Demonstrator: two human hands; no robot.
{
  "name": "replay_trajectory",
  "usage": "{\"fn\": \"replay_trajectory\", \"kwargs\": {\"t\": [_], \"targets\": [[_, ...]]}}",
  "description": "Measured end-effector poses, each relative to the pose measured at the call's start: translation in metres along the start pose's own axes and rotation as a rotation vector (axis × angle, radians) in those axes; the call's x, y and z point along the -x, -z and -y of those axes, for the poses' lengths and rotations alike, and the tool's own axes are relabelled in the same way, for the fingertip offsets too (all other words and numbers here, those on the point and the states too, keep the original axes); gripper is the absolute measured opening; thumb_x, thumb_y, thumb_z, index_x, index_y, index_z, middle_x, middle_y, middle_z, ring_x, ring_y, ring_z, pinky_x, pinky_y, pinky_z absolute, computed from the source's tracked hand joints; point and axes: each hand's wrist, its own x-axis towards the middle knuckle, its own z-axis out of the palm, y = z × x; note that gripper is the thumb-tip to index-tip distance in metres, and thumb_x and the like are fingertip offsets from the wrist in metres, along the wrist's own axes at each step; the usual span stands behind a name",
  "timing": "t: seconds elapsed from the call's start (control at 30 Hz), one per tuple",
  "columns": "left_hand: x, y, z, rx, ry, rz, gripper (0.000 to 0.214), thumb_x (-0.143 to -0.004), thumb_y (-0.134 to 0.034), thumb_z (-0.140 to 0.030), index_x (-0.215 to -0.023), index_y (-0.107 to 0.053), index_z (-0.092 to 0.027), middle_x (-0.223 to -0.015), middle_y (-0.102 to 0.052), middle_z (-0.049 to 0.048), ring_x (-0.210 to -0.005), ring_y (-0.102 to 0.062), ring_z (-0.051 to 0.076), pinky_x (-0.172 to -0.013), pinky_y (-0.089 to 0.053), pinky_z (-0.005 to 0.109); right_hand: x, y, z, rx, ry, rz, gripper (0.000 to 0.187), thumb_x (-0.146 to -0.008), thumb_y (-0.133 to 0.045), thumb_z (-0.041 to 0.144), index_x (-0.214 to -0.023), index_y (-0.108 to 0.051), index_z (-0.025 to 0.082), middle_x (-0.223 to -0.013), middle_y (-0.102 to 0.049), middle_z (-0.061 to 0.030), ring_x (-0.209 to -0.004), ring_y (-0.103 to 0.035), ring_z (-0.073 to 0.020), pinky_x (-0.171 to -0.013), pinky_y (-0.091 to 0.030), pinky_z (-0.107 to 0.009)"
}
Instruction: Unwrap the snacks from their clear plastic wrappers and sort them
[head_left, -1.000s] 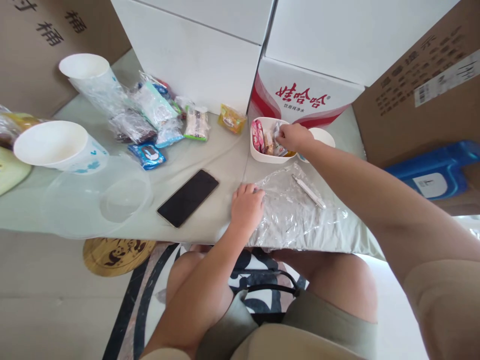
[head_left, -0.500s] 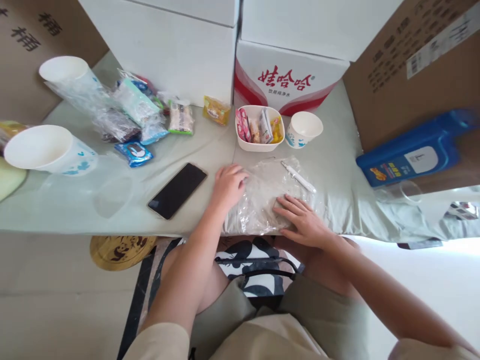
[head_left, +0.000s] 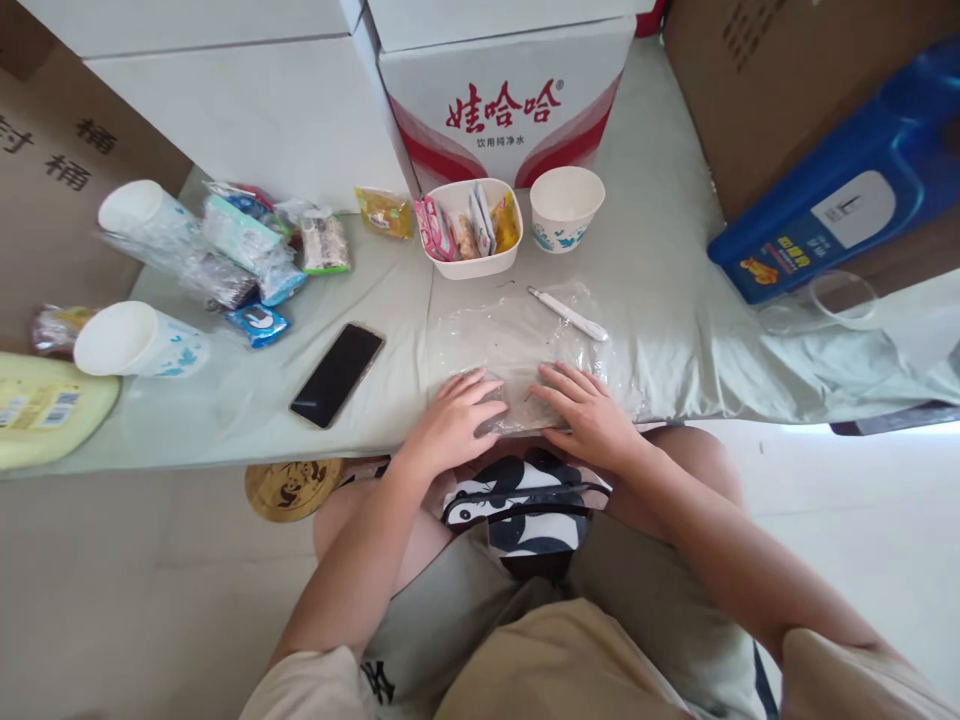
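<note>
A clear plastic sheet or bag (head_left: pixel 480 335) lies flat and wrinkled at the table's front edge. Resting on its left part is my left hand (head_left: pixel 459 418), palm down with the fingers spread. My right hand (head_left: pixel 585 412) lies on its right part, fingers also spread, holding nothing. Beyond my right fingers a white utility knife or pen-like tool (head_left: pixel 568 314) lies slantwise on the plastic. Left of my left hand is a black smartphone (head_left: pixel 337 375), face up on the cloth.
Behind the plastic stand a white tub (head_left: pixel 472 268) of wrapped snacks and a paper cup (head_left: pixel 567 210). Several snack packets (head_left: pixel 247 240) and two more cups (head_left: pixel 142 340) are at left. A blue bottle (head_left: pixel 840 200) stands right; cartons (head_left: pixel 502 105) line the back.
My left hand has come back toward the table edge and its fingers have spread on the plastic. My right hand stays on the sheet. The view has shifted.
</note>
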Motion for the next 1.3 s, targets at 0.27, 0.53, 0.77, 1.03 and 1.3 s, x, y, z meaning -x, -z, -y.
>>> {"fn": "replay_trajectory", "kwargs": {"t": [0.27, 0.53, 0.77, 1.03, 1.3], "targets": [[0.006, 0.017, 0.034, 0.178, 0.105, -0.186, 0.034, -0.090, -0.048, -0.020, -0.109, -0.077, -0.022, -0.137, -0.067, 0.0081, -0.140, -0.052, 0.029, -0.119, -0.038, 0.057, 0.011, 0.004, -0.014, -0.079, 0.047, -0.080, 0.037, -0.089, -0.062, 0.027, -0.125, -0.066, 0.023, -0.151, -0.054, -0.0113, -0.142, -0.047, -0.0346, -0.115, -0.041, -0.058], [0.012, 0.029, 0.037, 0.424, 0.126, -0.257, 0.027, -0.089, -0.051, -0.025, -0.098, -0.076, -0.021, -0.132, -0.070, 0.0089, -0.137, -0.055, 0.028, -0.114, -0.045, 0.051, 0.004, 0.011, -0.014, -0.240, 0.000, -0.219, 0.018, -0.096, -0.048, 0.023, -0.094, -0.066, 0.023, -0.114, -0.076, -0.0093, -0.107, -0.072, -0.0255, -0.096, -0.055, -0.045], [0.012, 0.028, 0.041, 0.398, 0.177, -0.242, 0.011, -0.081, -0.065, -0.027, -0.089, -0.070, -0.021, -0.121, -0.074, 0.0084, -0.138, -0.054, 0.031, -0.120, -0.034, 0.058, 0.003, 0.014, -0.019, -0.203, -0.094, -0.155, 0.032, -0.088, -0.059, 0.029, -0.119, -0.063, 0.023, -0.114, -0.074, -0.0104, -0.110, -0.069, -0.0307, -0.097, -0.054, -0.049], [0.010, 0.030, 0.046, 0.684, 0.304, -0.373, 0.031, -0.088, -0.059, -0.045, -0.081, -0.074, -0.019, -0.108, -0.078, 0.0110, -0.125, -0.064, 0.030, -0.108, -0.049, 0.045, 0.007, 0.016, -0.028, -0.314, -0.026, -0.124, 0.045, -0.085, -0.054, 0.021, -0.130, -0.059, 0.027, -0.132, -0.068, -0.0079, -0.125, -0.062, -0.0280, -0.104, -0.052, -0.047], [0.011, 0.024, 0.057, 0.861, 0.436, -0.514, 0.025, -0.081, -0.063, -0.038, -0.064, -0.071, -0.021, -0.091, -0.080, 0.0074, -0.114, -0.070, 0.031, -0.105, -0.050, 0.047, 0.007, 0.021, -0.024, -0.515, -0.339, -0.454, 0.022, -0.093, -0.052, 0.037, -0.088, -0.069, 0.024, -0.080, -0.077, -0.0036, -0.076, -0.073, -0.0210, -0.073, -0.057, -0.036]]}}
